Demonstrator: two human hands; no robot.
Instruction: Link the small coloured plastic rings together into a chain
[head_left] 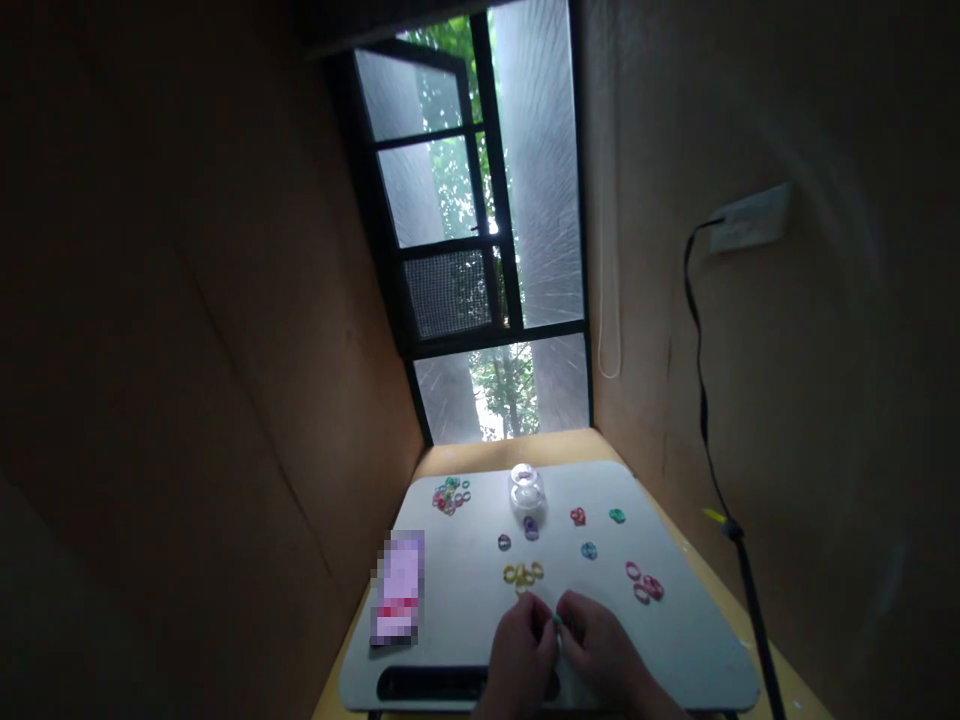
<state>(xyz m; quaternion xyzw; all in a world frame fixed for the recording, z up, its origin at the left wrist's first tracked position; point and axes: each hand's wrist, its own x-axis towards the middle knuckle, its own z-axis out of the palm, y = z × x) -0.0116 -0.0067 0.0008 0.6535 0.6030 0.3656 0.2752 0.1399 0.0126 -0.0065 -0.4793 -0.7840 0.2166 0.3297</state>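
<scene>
My left hand [523,640] and my right hand [598,640] meet near the front middle of the white table [457,620]. Both are closed in a pinch. Between the fingertips shows a bit of a small green ring [557,619], mostly hidden by the fingers. Just beyond my left hand lie several yellow rings [523,575]. Farther off are purple rings [531,528], a red group [577,516], a blue group [589,551] and a green group [617,516]. Pink rings [651,586] lie to the right of my right hand.
A clear round container [526,490] stands at the back middle. Mixed coloured rings [450,496] are heaped at the back left. A blurred pink-purple packet [400,590] lies at the left. The front edge has a dark slot [431,684]. A black cable [701,360] hangs at the right.
</scene>
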